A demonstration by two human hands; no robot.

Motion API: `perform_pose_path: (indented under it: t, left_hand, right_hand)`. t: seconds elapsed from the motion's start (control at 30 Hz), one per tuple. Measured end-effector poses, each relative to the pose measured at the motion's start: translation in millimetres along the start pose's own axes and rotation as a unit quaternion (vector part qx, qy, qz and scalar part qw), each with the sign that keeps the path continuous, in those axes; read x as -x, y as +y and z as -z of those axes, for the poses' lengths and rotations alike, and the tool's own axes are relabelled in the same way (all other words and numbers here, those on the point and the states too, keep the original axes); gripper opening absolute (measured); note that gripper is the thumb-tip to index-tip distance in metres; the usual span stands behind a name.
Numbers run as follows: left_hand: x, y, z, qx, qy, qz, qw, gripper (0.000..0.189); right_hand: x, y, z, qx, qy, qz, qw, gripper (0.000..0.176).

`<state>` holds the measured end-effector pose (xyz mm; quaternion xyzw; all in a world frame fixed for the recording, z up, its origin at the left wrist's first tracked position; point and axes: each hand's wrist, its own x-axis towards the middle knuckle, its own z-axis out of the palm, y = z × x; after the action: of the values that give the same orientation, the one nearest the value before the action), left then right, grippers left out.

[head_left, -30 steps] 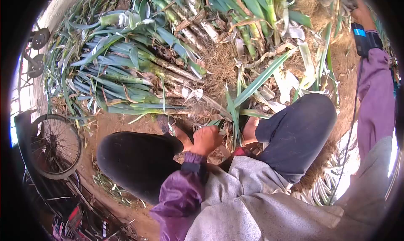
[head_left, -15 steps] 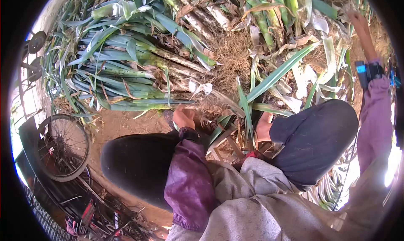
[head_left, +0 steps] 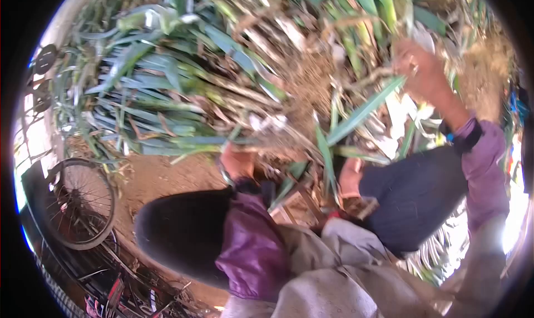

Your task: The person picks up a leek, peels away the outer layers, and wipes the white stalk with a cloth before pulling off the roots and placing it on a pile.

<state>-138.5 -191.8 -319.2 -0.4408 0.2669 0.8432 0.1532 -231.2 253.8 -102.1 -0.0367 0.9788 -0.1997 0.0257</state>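
- Bare brown earth (head_left: 158, 176) outdoors, carrying a big heap of leeks (head_left: 167, 95): green tops toward the left, dry tangled roots (head_left: 305, 76) toward the middle.
- Left hand (head_left: 236, 161) low at the near edge of the heap, against the stalk ends. Too blurred to tell whether open or closed.
- Right hand (head_left: 420, 68) raised over the far right of the heap, fingers curled shut round a pale stalk (head_left: 374, 73), just above a long green leaf (head_left: 361, 112).
- Purple sleeve (head_left: 253, 246) on the left arm, beside a dark-trousered knee (head_left: 183, 229).
- Bicycle wheel (head_left: 78, 201) at the left edge of the earth, well apart from both hands.
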Motion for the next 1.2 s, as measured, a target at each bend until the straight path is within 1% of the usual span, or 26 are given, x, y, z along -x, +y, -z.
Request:
perform_pose_path:
  t: [0.03,0.07,0.1,0.13,0.17,0.23,0.3,0.33,0.37,0.4,0.47,0.53,0.6,0.63,0.67,0.7,0.73,0.77,0.83,0.87,0.9,0.97,1.0,1.1,1.17,1.2]
  left_hand:
    - [-10,-8,5,0.033,-0.007,-0.059,0.998,0.039]
    - [-2,-8,-8,0.029,0.005,-0.100,0.995,0.036]
    - [-2,-7,-6,0.066,0.049,-0.072,0.994,0.034]
    - [-20,-12,16,0.121,0.006,-0.074,0.990,0.036]
    - [-11,-11,0,0.125,0.040,-0.105,0.986,0.035]
    - [-10,-11,-2,0.122,-0.012,-0.098,0.988,0.036]
    - [-32,-9,7,0.136,0.056,-0.058,0.987,0.031]
    - [-22,-3,-9,0.093,0.152,-0.067,0.982,0.032]
    - [-23,1,-11,0.098,0.178,-0.137,0.969,0.036]
    - [-14,5,-16,-0.057,0.304,-0.196,0.930,0.039]
    - [23,32,-64,-0.303,0.432,-0.233,0.817,0.049]
    - [12,64,-73,-0.385,0.445,-0.482,0.649,0.055]
    - [10,118,-106,-0.462,0.429,-0.532,0.565,0.062]
    - [-4,150,-115,-0.461,0.406,-0.546,0.570,0.064]
    - [-25,189,-116,-0.557,0.401,-0.544,0.483,0.065]
    - [-44,228,-115,-0.623,0.392,-0.517,0.437,0.064]
    - [-59,266,-114,-0.691,0.376,-0.442,0.431,0.064]
    - [-69,300,-114,-0.754,0.354,-0.363,0.418,0.064]
    - [-91,351,-93,-0.815,0.292,-0.372,0.334,0.066]
    - [-104,373,-78,-0.827,0.261,-0.395,0.305,0.068]
    - [-121,388,-55,-0.804,0.232,-0.453,0.307,0.070]
    - [-117,397,-46,-0.822,0.163,-0.334,0.431,0.074]
    - [-113,396,-40,-0.809,0.139,-0.293,0.490,0.074]
    - [-113,396,-34,-0.757,0.152,-0.274,0.573,0.041]
    - [-83,395,-64,-0.698,0.118,-0.220,0.671,0.034]
    - [-77,398,-71,-0.670,0.126,-0.276,0.678,0.031]
  right_hand:
    - [-5,-46,-13,0.055,-0.019,0.074,0.996,0.017]
    - [-7,-56,-44,0.070,-0.032,0.184,0.980,0.014]
    - [-5,-69,-75,0.079,-0.054,0.253,0.963,0.014]
    - [0,-78,-99,0.071,-0.183,0.241,0.951,0.029]
    - [-4,-100,-114,0.087,-0.300,0.221,0.924,0.030]
    - [-2,-120,-147,-0.016,-0.312,0.122,0.942,0.032]
    - [-7,-136,-175,-0.086,-0.337,0.036,0.937,0.032]
    - [-3,-144,-190,-0.096,-0.287,0.036,0.952,0.032]
    - [4,-148,-200,-0.111,-0.255,0.049,0.959,0.031]
    - [10,-155,-206,-0.126,-0.222,0.059,0.965,0.031]
    - [17,-162,-210,-0.129,-0.197,0.060,0.970,0.031]
    - [25,-160,-216,-0.112,-0.229,0.059,0.965,0.032]
    - [28,-160,-214,-0.092,-0.265,0.063,0.958,0.037]
    - [32,-160,-214,-0.089,-0.245,0.058,0.964,0.038]
    - [36,-160,-212,-0.085,-0.222,0.053,0.970,0.040]
    - [38,-159,-210,-0.081,-0.195,0.047,0.976,0.041]
    - [39,-154,-211,-0.064,-0.245,0.014,0.967,0.056]
    - [45,-150,-212,-0.061,-0.238,-0.012,0.969,0.063]
    - [54,-143,-217,-0.056,-0.222,-0.067,0.971,0.077]
    - [50,-138,-219,-0.066,-0.337,-0.173,0.923,0.095]
    - [49,-132,-223,-0.105,-0.333,-0.194,0.917,0.098]
    - [59,-125,-239,-0.188,-0.331,-0.231,0.896,0.105]
    - [64,-121,-251,-0.256,-0.276,-0.217,0.901,0.112]
    - [52,-138,-259,-0.302,-0.252,-0.265,0.880,0.114]
    - [49,-134,-265,-0.313,-0.248,-0.299,0.867,0.114]
    - [48,-132,-267,-0.315,-0.253,-0.306,0.862,0.115]
